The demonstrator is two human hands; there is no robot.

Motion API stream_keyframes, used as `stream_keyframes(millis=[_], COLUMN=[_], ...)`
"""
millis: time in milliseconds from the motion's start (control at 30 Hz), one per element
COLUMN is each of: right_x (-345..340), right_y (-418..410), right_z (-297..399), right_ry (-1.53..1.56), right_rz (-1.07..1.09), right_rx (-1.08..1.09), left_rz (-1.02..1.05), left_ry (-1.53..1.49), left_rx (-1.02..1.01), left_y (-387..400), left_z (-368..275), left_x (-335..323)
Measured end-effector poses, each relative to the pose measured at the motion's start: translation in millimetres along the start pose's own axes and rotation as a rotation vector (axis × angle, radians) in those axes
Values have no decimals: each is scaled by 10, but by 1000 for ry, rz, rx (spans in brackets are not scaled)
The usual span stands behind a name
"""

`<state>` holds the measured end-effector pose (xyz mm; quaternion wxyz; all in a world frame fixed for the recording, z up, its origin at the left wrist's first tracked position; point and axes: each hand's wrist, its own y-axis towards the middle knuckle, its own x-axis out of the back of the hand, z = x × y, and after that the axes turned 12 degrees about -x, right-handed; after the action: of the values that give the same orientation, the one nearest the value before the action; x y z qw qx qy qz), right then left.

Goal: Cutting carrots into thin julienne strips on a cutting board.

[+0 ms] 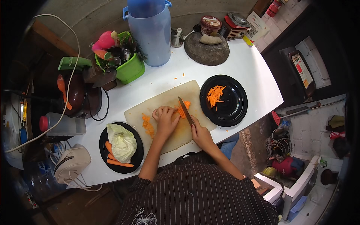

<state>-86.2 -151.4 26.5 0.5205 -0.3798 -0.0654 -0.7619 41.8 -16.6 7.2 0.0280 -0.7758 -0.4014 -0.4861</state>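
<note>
My right hand [201,135] grips the handle of a kitchen knife [185,109], its blade angled across cut carrot [182,112] on a worn white cutting board [174,140]. Bent fingers of my left hand [166,119] rest on the board and hold the carrot pieces just left of the blade. Carrot peelings [147,125] lie in a strip left of that hand. Right of the board, a black plate [237,104] carries a heap of carrot sticks [216,95]. On the left, another black plate [121,168] bears a cabbage [123,146] and several whole carrots [120,163].
Behind the board stand a tall blue water jug [150,39], a green utensil basket [130,69] and a grinding stone [206,53]. A dark red appliance [81,98] with a cord, a clear container [66,123] and a beige bag [72,163] are at the left.
</note>
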Motion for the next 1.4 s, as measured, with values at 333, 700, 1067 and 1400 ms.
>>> stream_keyframes(millis=[333, 700, 1067, 1400], right_x=[-69, -67, -32, -38], right_y=[-44, -81, -112, -183], right_z=[-63, -169, -153, -49], right_ry=[63, 118, 167, 59], right_rz=[-33, -50, -89, 46], right_rx=[26, 11, 29, 96], left_rz=[15, -8, -78, -157], left_ry=[-29, -3, 3, -48], left_rx=[-23, -48, -81, 142], left_y=[-6, -69, -121, -355], left_z=[-103, -165, -163, 8], left_x=[-13, 12, -136, 205])
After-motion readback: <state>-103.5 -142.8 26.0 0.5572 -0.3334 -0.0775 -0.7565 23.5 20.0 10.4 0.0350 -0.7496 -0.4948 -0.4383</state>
